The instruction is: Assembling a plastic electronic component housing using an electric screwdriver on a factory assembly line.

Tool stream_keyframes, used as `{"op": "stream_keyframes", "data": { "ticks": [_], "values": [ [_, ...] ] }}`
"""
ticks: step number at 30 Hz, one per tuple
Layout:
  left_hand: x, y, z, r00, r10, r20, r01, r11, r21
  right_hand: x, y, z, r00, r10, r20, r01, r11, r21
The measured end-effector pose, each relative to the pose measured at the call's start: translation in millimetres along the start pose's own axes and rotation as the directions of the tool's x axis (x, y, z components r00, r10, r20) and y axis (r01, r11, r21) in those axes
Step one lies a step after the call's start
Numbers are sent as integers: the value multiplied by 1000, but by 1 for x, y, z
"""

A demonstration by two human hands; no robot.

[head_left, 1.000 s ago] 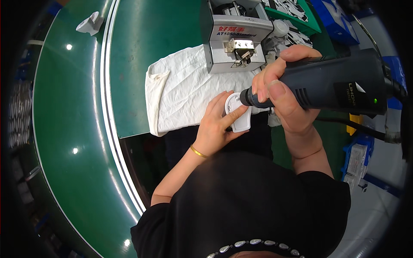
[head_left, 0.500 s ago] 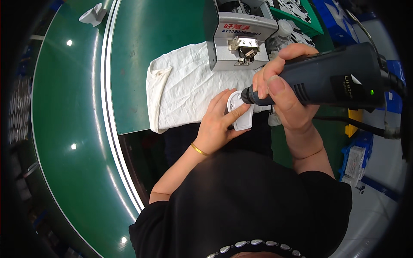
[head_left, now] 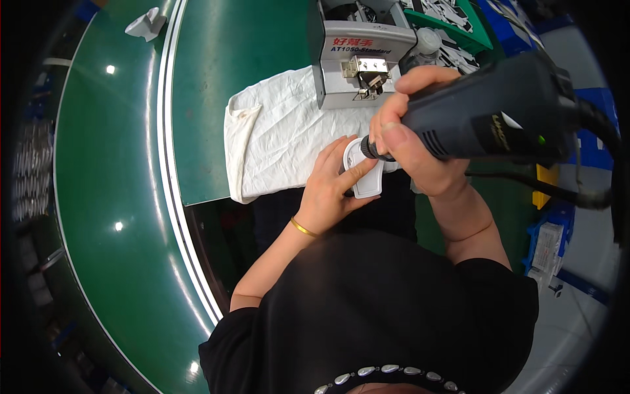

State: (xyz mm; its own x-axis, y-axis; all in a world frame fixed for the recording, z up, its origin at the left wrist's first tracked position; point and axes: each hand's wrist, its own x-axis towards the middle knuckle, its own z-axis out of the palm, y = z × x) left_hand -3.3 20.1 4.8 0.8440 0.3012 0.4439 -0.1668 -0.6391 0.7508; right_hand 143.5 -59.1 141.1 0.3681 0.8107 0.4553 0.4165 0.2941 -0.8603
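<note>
One loose white part [head_left: 146, 25] lies far left; one white cloth [head_left: 279, 131] covers some green tabletop [head_left: 200, 151]. The left hand [head_left: 326, 184] grips one white plastic piece [head_left: 369, 185] by the cloth's near edge; the right hand [head_left: 426, 161] grips one dark power driver [head_left: 489, 118], aimed at the piece.

A cloth [head_left: 282, 131] lies on the tabletop [head_left: 226, 39], in front of a machine [head_left: 335, 75]. Right of that is a bin [head_left: 483, 31] with pieces [head_left: 441, 13] inside. The tool [head_left: 482, 108] is right of a small part [head_left: 369, 186].
</note>
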Motion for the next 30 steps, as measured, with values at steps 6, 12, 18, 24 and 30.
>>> {"op": "stream_keyframes", "data": {
  "ticks": [6, 12, 18, 24, 30],
  "values": [
    [8, 11, -6, 999, 36, -27, -31, 988, 149, 7, 15, -52, 920, 61, -386, 95, 923, 374],
    [-3, 16, -25, 947, 205, 248, -270, 926, 263, -28, 86, -208, 544, 346, -764, -329, 926, 185],
    [-1, 28, -67, 959, 24, 284, -128, 927, 353, -111, 190, -292, 337, 374, -864, -625, 775, 92],
    [-20, -9, -68, 988, -6, -157, 62, 932, 357, -98, 209, -290, 426, 399, -812, -644, 764, 38],
    [-13, -57, -130, 826, -112, -553, 278, 934, 226, -104, 233, -289, 393, 182, -901, -626, 771, -117]
  ]
}}
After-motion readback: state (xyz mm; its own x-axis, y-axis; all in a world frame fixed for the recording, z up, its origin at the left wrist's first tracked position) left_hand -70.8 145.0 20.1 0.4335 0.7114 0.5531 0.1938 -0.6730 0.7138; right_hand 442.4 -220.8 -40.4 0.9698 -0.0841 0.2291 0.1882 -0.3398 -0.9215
